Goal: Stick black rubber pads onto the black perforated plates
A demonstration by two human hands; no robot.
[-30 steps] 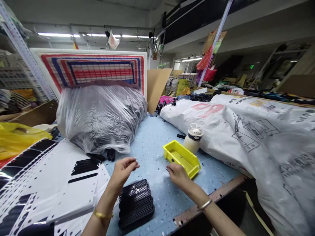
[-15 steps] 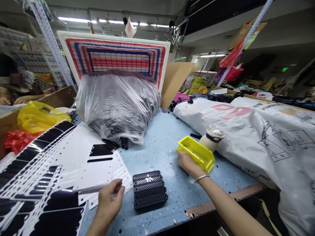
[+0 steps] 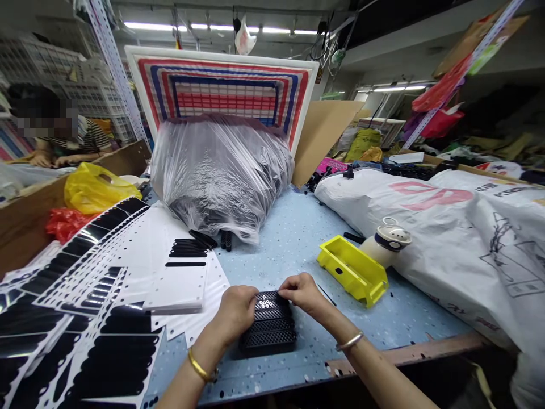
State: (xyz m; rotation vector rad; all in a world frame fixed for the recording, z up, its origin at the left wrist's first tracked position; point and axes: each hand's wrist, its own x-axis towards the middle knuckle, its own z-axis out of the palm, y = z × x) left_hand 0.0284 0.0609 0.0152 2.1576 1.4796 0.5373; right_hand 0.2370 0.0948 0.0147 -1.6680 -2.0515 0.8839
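Black perforated plastic strips (image 3: 269, 326) lie stacked near the front edge of the speckled blue tabletop (image 3: 293, 244) — the left hand (image 3: 232, 312) closes on their left end, the right hand (image 3: 303, 292) pinches the top strip's right end. A white punched sheet (image 3: 183, 289) lies just left; a yellow plastic bin (image 3: 352, 270) sits off to the right.

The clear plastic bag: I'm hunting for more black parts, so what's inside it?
Dark pieces show through the clear plastic bag, massed toward its bottom, but the wrinkled film hides their shape and how many there are.
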